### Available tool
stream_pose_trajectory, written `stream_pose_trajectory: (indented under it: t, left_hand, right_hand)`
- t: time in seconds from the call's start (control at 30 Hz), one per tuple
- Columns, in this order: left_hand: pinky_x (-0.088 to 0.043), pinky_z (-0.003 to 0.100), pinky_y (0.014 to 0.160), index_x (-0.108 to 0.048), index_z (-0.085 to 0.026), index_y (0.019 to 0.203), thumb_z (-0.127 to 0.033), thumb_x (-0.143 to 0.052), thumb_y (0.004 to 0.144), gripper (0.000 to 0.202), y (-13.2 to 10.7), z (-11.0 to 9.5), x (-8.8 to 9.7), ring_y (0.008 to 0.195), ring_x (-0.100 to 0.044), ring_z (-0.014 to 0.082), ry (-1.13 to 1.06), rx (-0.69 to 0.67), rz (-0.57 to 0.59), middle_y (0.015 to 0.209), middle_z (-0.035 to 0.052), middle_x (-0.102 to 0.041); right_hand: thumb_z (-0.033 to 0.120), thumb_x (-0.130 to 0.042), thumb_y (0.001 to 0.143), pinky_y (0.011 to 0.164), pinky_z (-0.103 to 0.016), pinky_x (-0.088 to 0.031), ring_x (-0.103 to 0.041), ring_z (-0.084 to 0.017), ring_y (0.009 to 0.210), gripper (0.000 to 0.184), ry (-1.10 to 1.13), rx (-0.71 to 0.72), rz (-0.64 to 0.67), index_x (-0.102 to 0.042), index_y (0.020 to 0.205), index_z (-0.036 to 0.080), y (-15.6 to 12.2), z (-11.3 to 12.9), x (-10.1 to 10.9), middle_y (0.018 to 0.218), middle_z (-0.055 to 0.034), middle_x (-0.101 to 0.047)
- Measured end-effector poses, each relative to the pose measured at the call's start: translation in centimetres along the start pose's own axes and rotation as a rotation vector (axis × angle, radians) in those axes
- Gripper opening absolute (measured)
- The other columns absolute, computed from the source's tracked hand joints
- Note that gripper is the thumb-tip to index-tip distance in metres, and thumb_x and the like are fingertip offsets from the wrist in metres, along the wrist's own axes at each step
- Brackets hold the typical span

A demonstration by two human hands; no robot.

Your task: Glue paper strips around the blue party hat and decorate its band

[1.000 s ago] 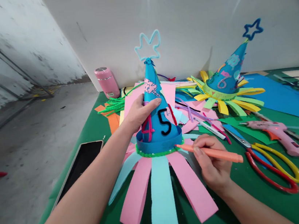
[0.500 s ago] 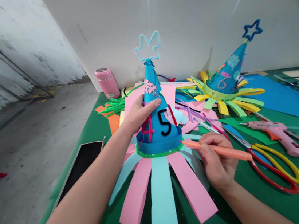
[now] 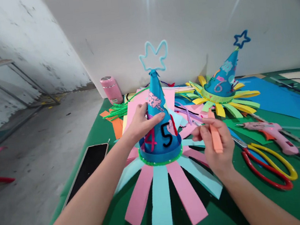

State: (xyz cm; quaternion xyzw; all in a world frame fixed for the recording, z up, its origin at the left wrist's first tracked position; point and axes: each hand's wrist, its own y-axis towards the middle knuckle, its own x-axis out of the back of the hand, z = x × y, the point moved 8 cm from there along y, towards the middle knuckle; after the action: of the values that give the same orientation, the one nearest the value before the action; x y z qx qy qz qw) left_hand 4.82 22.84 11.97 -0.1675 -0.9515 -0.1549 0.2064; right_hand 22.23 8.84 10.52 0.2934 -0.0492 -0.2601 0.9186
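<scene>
A blue paper cone hat point(image 3: 160, 140) stands upright in front of me. A light blue pipe-cleaner star tops it, a black 5 and a pink 4 are on its side, and pink and pale blue paper strips fan out from its base. My left hand point(image 3: 143, 124) grips the cone at mid-height from the left. To the right of the hat, apart from it, my right hand point(image 3: 217, 142) is closed around an orange marker point(image 3: 216, 138). The marker's tip is hard to make out.
A phone point(image 3: 87, 168) lies left of the hat. Red-and-yellow scissors point(image 3: 267, 163) and a pink glue gun point(image 3: 274, 131) lie to the right. Behind are a second cone hat point(image 3: 224, 80), a pink bottle point(image 3: 111, 90), green pipe cleaners point(image 3: 118, 111) and paper scraps.
My right hand has drawn the marker back from the hat's brim and turned it more upright. The left hand still holds the cone. The camera view has shifted slightly.
</scene>
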Motion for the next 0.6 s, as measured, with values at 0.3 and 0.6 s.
stream_pose_trajectory:
  t: [0.3, 0.6]
  left_hand:
    - [-0.044, 0.040, 0.089, -0.060, -0.020, 0.094, -0.049, -0.062, 0.070, 0.038, -3.2, -2.0, 0.3, 0.098, -0.047, 0.0246, 0.246, -0.148, 0.170, 0.095, 0.0054, -0.043]
    - [-0.044, 0.035, 0.085, -0.050, -0.023, 0.119, -0.048, -0.066, 0.069, 0.058, -8.6, -0.6, 3.3, 0.092, -0.050, 0.0194, 0.132, -0.016, -0.036, 0.106, 0.0062, -0.047]
  right_hand:
    - [0.038, -0.076, 0.068, 0.102, -0.048, -0.041, -0.043, -0.024, 0.129, 0.077, 0.073, 0.024, 0.460, -0.034, 0.131, 0.030, 3.4, 2.0, -6.3, 0.137, -0.0107, -0.047]
    - [0.033, -0.076, 0.064, 0.080, -0.039, -0.054, -0.060, -0.023, 0.106, 0.076, -0.008, 0.173, 0.719, -0.038, 0.130, 0.028, 3.6, 2.3, -10.6, 0.106, -0.0034, -0.061]
